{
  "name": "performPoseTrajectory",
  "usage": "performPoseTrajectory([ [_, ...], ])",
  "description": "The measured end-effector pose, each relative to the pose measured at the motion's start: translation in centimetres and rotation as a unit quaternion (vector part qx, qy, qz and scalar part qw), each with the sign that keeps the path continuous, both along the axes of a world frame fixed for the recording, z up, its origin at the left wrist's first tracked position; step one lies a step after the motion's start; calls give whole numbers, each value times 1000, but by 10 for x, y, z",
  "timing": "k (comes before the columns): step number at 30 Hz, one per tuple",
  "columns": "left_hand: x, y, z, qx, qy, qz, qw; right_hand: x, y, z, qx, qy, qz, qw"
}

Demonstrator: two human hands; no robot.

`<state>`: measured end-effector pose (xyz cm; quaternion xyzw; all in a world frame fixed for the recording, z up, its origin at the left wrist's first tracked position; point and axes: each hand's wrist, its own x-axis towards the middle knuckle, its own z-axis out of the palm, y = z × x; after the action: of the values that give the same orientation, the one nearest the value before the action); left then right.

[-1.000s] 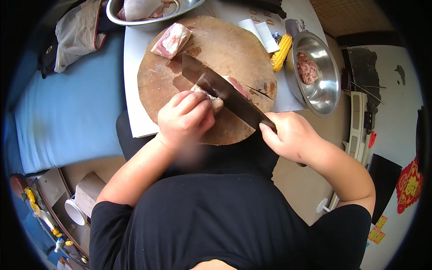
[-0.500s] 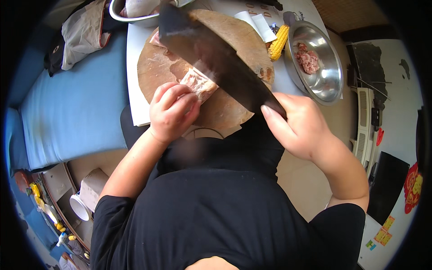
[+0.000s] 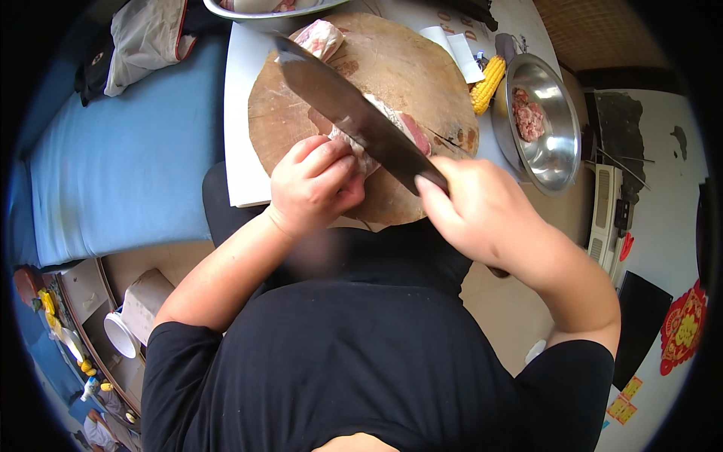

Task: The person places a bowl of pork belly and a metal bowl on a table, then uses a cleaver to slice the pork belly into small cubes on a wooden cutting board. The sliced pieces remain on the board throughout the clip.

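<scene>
My right hand (image 3: 474, 200) grips the handle of a large dark cleaver (image 3: 354, 113). Its blade runs up to the left across a round wooden chopping board (image 3: 410, 56) and lies over a piece of raw meat (image 3: 410, 129), covering part of it. My left hand (image 3: 318, 181) is closed on the near end of that meat, its fingers curled just left of the blade. Another raw chunk of meat (image 3: 320, 39) lies at the board's far left, beyond the blade's tip. Whether the edge is inside the meat is hidden.
Right of the board stands a steel bowl (image 3: 561, 143) with some cut meat (image 3: 529, 117) in it. A corn cob (image 3: 489, 84) and white paper (image 3: 456, 53) lie between them. A metal tray (image 3: 279, 13) sits at the far left. A blue sofa (image 3: 128, 166) flanks the table.
The cleaver has come down from above the board onto the meat, its tip no longer hiding the far chunk. The view has shifted slightly. My left hand keeps its hold.
</scene>
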<state>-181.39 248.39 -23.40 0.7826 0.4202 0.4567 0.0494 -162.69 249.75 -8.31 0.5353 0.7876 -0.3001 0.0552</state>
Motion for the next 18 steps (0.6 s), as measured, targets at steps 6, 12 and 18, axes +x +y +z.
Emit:
performPoseTrajectory([
  [6,2,1,1,6,-3,4,1000,-2,12,-13,7,17,5,1000],
  [12,1,0,1,14,-14,-2,1000,25,-15,4,-89,-51,-14,995],
  [18,3,-1,-1,3,-6,-19,1000,-10,10,-30,-12,13,-5,1000],
])
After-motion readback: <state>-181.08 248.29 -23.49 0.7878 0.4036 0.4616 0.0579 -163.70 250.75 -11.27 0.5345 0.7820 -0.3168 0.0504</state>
